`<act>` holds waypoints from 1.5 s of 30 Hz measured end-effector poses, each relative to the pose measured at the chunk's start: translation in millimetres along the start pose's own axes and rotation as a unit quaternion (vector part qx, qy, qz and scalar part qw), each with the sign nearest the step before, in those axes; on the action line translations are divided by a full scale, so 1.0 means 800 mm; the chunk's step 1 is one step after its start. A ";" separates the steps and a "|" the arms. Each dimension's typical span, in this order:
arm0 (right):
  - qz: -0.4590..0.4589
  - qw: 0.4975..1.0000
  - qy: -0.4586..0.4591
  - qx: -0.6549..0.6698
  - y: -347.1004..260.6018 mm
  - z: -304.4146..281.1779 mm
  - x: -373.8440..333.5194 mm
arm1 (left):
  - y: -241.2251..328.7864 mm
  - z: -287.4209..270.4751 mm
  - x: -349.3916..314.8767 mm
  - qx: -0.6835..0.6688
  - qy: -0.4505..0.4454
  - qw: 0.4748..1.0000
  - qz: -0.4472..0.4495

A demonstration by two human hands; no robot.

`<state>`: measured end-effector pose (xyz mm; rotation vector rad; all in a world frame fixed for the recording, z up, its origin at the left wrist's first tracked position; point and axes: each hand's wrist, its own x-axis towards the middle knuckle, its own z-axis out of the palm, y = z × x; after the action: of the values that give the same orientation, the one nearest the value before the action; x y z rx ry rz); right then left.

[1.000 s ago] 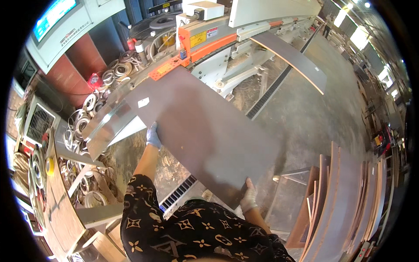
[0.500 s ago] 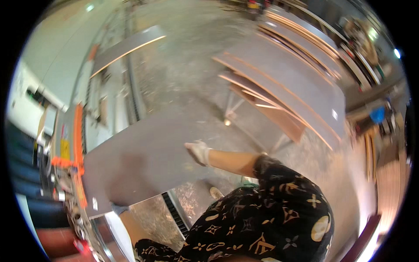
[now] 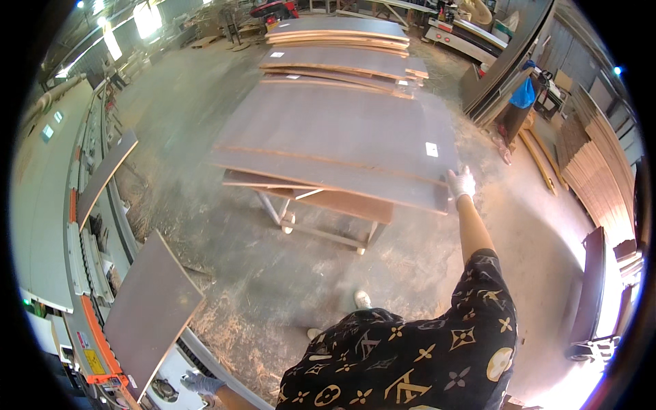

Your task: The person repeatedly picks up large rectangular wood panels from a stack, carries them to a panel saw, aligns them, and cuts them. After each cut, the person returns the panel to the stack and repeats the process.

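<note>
Right white-gloved hand: you're at the tan-edged grey-brown board on the metal trolley (grip unclear).
Left blue-gloved hand: now off the brown rectangular panel, fingers loose; your work seems split.

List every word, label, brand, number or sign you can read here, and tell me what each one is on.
No label or sign can be read.
White label on the front board: too small.
Small white labels on the boards behind: too small.
Yellow sign on the orange-edged machine: too small.
Black shirt: decorative motifs with letter-like shapes, left unquoted.
</note>
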<state>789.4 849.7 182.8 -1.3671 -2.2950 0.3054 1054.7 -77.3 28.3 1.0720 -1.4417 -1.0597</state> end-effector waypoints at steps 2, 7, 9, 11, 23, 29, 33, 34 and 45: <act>0.008 0.920 -0.182 0.347 0.099 0.042 0.088 | 0.062 0.115 -0.104 -0.086 -0.060 0.994 -0.037; 0.142 0.811 -0.200 0.531 0.058 0.065 0.048 | 0.106 0.178 -0.164 -0.068 -0.133 0.988 -0.046; 0.154 0.785 -0.238 0.551 0.051 0.037 0.016 | 0.101 0.197 -0.187 -0.078 -0.142 0.985 -0.064; 0.153 0.792 -0.263 0.530 0.063 0.007 -0.020 | 0.129 0.231 -0.226 -0.131 -0.149 0.978 -0.071; 0.053 0.780 -0.356 0.512 -0.152 0.060 0.209 | 0.338 0.607 -0.424 -0.295 -0.636 0.704 -0.109; -0.162 0.981 -0.061 0.091 -0.393 0.153 0.343 | 0.434 0.913 -0.499 -0.205 -0.712 0.531 -0.411; -0.308 0.949 -0.051 -0.037 -0.542 0.208 0.410 | 0.418 1.065 -0.586 -0.190 -0.761 0.449 -0.428; -0.307 0.947 -0.081 -0.050 -0.580 0.220 0.410 | 0.424 1.083 -0.609 -0.156 -0.752 0.463 -0.442; -0.268 0.895 -0.345 -0.094 -0.748 0.339 0.436 | 0.401 1.127 -0.629 -0.183 -0.713 0.399 -0.547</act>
<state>52.3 874.9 280.9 -0.6856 -3.2474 0.4427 182.2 551.6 136.3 0.4198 -1.1644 -3.7289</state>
